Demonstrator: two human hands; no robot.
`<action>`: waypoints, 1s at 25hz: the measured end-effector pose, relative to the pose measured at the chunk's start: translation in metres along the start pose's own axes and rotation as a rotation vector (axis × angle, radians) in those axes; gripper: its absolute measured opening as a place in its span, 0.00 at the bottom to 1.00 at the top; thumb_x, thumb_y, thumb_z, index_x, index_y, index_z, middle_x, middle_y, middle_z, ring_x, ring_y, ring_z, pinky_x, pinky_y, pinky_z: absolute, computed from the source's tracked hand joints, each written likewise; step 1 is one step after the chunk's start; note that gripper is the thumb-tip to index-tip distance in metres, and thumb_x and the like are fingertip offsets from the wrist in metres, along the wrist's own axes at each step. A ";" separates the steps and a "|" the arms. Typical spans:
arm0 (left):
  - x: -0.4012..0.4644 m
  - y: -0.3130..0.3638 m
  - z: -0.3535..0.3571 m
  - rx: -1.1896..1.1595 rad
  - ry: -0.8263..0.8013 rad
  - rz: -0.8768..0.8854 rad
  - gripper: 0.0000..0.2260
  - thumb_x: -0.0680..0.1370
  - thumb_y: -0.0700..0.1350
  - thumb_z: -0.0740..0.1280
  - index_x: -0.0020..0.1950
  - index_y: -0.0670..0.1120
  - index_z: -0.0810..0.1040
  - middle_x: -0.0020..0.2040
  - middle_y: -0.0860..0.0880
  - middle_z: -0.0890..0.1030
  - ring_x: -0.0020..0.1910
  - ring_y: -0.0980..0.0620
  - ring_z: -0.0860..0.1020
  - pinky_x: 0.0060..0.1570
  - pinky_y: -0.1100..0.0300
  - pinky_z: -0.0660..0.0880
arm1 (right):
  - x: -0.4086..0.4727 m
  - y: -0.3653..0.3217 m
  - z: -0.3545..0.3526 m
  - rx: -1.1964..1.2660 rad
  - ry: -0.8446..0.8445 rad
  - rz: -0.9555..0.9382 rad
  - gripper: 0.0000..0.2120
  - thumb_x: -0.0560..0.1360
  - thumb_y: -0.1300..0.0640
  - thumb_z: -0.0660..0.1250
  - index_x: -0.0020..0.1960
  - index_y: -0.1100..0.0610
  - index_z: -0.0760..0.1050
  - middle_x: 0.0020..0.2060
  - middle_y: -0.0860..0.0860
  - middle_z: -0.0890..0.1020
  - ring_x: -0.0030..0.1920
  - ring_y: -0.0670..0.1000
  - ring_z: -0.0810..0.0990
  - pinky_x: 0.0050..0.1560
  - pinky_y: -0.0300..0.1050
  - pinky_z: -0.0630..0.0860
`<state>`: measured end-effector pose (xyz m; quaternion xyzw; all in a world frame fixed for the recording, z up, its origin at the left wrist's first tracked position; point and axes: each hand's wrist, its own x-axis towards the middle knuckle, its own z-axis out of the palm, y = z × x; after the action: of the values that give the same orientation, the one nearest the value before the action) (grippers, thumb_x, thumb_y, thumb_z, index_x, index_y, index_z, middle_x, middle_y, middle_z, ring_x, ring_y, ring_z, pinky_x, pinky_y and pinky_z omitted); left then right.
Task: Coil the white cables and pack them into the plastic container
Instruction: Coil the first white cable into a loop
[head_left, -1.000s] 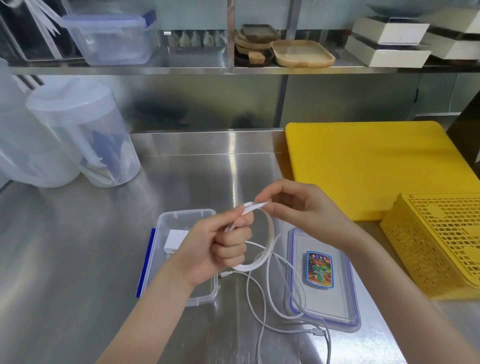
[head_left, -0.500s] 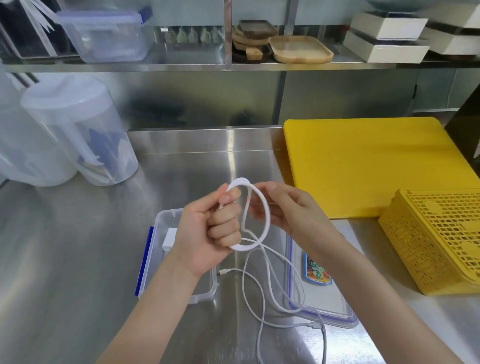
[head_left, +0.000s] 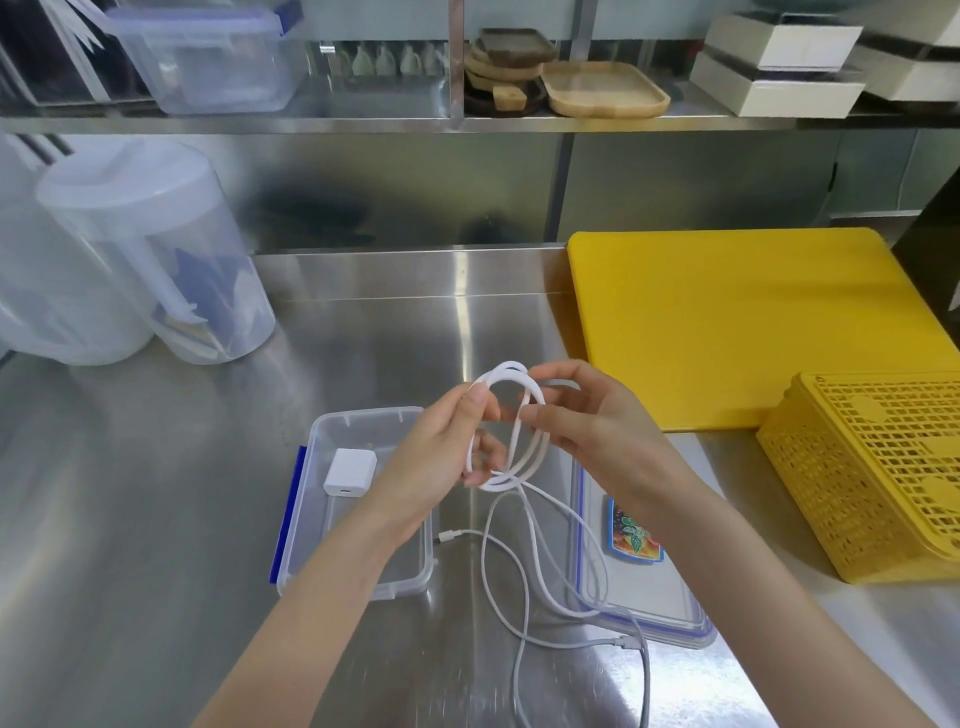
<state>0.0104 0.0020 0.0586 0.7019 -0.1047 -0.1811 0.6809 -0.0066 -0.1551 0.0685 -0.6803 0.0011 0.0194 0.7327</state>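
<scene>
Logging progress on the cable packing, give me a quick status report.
Left hand grips the white cable coil, right hand pinches a loop. Rest of cable trails on counter. Plastic container open, white charger inside. Nothing blocking.

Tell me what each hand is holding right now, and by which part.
Both hold the white cable: the left hand grips the coil's left side, and the right hand pinches a strand at the coil's upper right.
</scene>
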 end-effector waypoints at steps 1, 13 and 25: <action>0.000 0.001 -0.001 0.006 -0.028 -0.005 0.14 0.80 0.50 0.52 0.39 0.49 0.72 0.32 0.54 0.78 0.24 0.59 0.72 0.24 0.68 0.65 | 0.001 0.000 0.000 -0.019 0.017 -0.018 0.12 0.70 0.67 0.69 0.45 0.50 0.76 0.36 0.46 0.83 0.40 0.46 0.82 0.43 0.35 0.77; 0.011 0.014 -0.010 -0.381 -0.061 0.008 0.15 0.81 0.45 0.54 0.36 0.47 0.73 0.31 0.51 0.76 0.20 0.60 0.63 0.21 0.71 0.59 | 0.019 0.013 0.009 0.292 -0.110 0.135 0.15 0.79 0.51 0.53 0.55 0.52 0.77 0.42 0.49 0.85 0.45 0.47 0.83 0.50 0.41 0.78; 0.041 0.088 -0.036 -0.622 -0.037 0.157 0.17 0.82 0.46 0.51 0.36 0.47 0.70 0.30 0.53 0.76 0.19 0.59 0.63 0.19 0.72 0.61 | 0.016 0.090 -0.010 -0.644 -0.172 0.185 0.11 0.77 0.59 0.58 0.45 0.50 0.77 0.32 0.46 0.79 0.36 0.44 0.76 0.33 0.23 0.67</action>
<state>0.0705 0.0145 0.1415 0.4464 -0.1105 -0.1639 0.8727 0.0067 -0.1578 -0.0219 -0.8695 -0.0052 0.1422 0.4730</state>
